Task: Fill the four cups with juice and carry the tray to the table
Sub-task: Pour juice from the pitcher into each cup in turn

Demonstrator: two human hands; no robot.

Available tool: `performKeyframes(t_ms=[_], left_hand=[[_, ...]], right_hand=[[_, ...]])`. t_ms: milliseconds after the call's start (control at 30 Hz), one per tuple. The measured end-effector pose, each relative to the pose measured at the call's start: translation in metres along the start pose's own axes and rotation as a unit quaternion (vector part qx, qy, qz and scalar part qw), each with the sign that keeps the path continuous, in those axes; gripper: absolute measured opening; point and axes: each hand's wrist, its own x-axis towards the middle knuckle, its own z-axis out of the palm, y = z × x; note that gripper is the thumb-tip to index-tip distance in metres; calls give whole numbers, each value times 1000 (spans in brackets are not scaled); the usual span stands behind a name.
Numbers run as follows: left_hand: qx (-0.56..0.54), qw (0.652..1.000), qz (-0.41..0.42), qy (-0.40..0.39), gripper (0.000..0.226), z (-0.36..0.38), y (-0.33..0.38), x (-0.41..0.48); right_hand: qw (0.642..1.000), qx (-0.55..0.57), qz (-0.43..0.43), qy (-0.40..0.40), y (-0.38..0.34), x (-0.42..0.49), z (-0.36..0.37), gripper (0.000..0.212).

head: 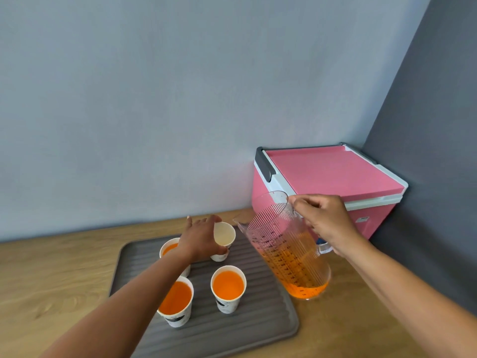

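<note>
A grey ribbed tray lies on the wooden counter with several white paper cups on it. Three cups hold orange juice: front left, front right and back left, the last partly hidden by my left arm. My left hand grips the empty back right cup from its left side. My right hand holds the handle of a clear ribbed pitcher, tilted with its spout toward the empty cup. Orange juice fills the pitcher's lower part. No juice is flowing.
A pink cooler box with a closed lid stands at the back right, against the wall corner and just behind the pitcher. Bare wooden counter stretches to the left of the tray.
</note>
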Motion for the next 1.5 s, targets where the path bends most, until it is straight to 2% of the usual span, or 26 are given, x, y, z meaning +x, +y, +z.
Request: performKeyframes(t_ms=[100,200,400,467,533,633,767,1000,1333,1500], left_hand=[[-119,992,13,41,83,-20,16,-8],[-245,966,39,78,81,-45,31,-22],[-324,940,38,102,109,-64,46,-56],[-347,932,24,101,108,-66,51,-68],[-368,924,13,101,99,-67,55,-80],[-376,920,10,110,82,-63,59,-94],[-399,908,-5,129,76,-61,65,-108],[-426,894,-28,137,68,-54,74,-131],[-434,888,-52,145,68,-45,79,-146],[-440,884,-61,146,69,-42,80,-150]], right_hand=[[1000,-9,-14,4,-8,2,-5,15],[999,-21,-36,-9,-22,5,-11,14],[994,-57,-85,-38,-51,11,-23,17],[991,-75,-95,-53,-58,14,-26,15],[987,-99,-107,-62,-63,16,-26,20],[980,-144,-117,-76,-68,17,-25,21],[969,-188,-128,-95,-76,13,-24,31],[954,-209,-154,-153,-83,10,-20,17],[919,-275,-195,-203,-96,4,-13,16],[905,-302,-211,-214,-99,4,-8,25]])
